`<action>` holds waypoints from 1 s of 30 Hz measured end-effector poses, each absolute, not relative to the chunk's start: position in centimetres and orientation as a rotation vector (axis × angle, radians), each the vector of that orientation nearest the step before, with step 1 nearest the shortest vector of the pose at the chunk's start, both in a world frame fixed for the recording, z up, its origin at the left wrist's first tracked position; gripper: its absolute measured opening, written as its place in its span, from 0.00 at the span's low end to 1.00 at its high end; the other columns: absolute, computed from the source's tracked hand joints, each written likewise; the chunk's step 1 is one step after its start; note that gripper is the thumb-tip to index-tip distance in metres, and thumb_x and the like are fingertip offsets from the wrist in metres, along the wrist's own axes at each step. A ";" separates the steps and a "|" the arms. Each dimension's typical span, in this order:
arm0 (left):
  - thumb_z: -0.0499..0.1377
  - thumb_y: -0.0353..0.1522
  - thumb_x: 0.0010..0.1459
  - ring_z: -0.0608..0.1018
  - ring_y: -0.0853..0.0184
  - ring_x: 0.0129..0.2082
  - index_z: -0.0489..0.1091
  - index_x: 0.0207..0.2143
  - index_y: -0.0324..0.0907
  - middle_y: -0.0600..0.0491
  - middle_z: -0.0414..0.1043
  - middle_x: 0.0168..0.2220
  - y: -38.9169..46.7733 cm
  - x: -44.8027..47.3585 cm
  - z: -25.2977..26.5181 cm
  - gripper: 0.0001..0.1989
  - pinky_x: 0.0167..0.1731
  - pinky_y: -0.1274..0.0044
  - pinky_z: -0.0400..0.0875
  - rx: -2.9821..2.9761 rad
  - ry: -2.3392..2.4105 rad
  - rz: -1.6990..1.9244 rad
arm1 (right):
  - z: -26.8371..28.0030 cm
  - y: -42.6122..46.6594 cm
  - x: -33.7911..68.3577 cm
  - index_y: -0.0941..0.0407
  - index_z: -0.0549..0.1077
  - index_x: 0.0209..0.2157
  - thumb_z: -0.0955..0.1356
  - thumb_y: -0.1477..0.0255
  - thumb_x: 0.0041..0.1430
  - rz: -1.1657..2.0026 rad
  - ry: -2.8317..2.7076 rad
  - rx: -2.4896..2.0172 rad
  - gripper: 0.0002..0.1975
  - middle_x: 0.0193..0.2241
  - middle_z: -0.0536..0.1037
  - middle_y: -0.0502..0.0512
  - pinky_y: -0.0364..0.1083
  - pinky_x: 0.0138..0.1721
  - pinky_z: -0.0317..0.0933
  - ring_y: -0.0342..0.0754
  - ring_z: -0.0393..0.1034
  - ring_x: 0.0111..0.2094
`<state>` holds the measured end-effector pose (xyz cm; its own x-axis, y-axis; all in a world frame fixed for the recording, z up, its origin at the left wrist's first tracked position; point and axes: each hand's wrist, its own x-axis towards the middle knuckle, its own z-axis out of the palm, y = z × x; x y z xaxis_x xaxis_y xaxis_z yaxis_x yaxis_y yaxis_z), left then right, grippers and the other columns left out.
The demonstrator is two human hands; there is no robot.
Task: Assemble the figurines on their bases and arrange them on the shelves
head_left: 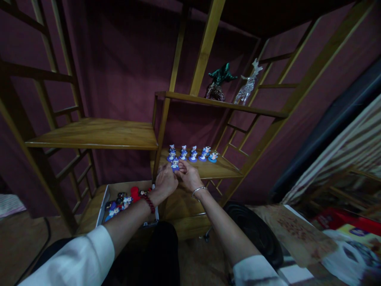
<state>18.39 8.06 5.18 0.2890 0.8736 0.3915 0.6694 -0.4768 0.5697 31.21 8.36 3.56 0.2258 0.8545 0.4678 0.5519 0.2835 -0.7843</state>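
White sleeves (pixel 79 254) lead to the left hand (pixel 166 180) and right hand (pixel 191 176), fingers pinching a figurine (pixel 175 164) at the front of a wooden shelf (pixel 222 170), near lined-up figurines (pixel 193 156), maroon wall (pixel 125 67) behind, the yellow packet (pixel 345 229) illegible.

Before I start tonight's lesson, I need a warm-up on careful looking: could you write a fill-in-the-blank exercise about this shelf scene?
1. The red bead bracelet is on the ____ wrist.
2. In the picture, the clear deer ornament stands to the ____ of the green-topped ornament.
3. The left hand and right hand meet at a small figurine, in ____ of the standing figurines.

Missing words: left; right; front.
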 end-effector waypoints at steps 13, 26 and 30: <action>0.48 0.24 0.51 0.58 0.56 0.58 0.66 0.45 0.32 0.39 0.64 0.51 6.9 18.1 5.2 0.18 0.56 0.68 0.52 2.453 1.328 0.898 | 3.8 8.9 31.3 0.56 0.70 0.42 0.69 0.79 0.43 0.332 -1.473 -1.385 0.21 0.35 0.75 0.53 0.45 0.40 0.68 0.43 0.71 0.34; 0.49 0.25 0.51 0.58 0.57 0.58 0.66 0.46 0.34 0.40 0.64 0.53 7.3 18.3 4.6 0.18 0.57 0.66 0.52 2.460 1.341 0.912 | 3.8 9.1 31.2 0.56 0.69 0.44 0.68 0.79 0.46 0.286 -1.529 -1.428 0.20 0.38 0.75 0.55 0.45 0.41 0.68 0.45 0.71 0.38; 0.49 0.25 0.51 0.62 0.60 0.56 0.68 0.43 0.36 0.44 0.67 0.49 7.2 18.2 4.7 0.16 0.56 0.71 0.53 2.501 1.355 0.952 | 3.8 9.1 31.4 0.56 0.68 0.45 0.68 0.78 0.46 0.219 -1.583 -1.460 0.21 0.38 0.74 0.56 0.46 0.41 0.67 0.46 0.70 0.38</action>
<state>18.20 7.24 4.69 0.3935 0.7944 0.4628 0.7045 -0.5839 0.4033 31.40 9.06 3.76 0.1500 0.8532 0.4995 0.6852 0.2745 -0.6747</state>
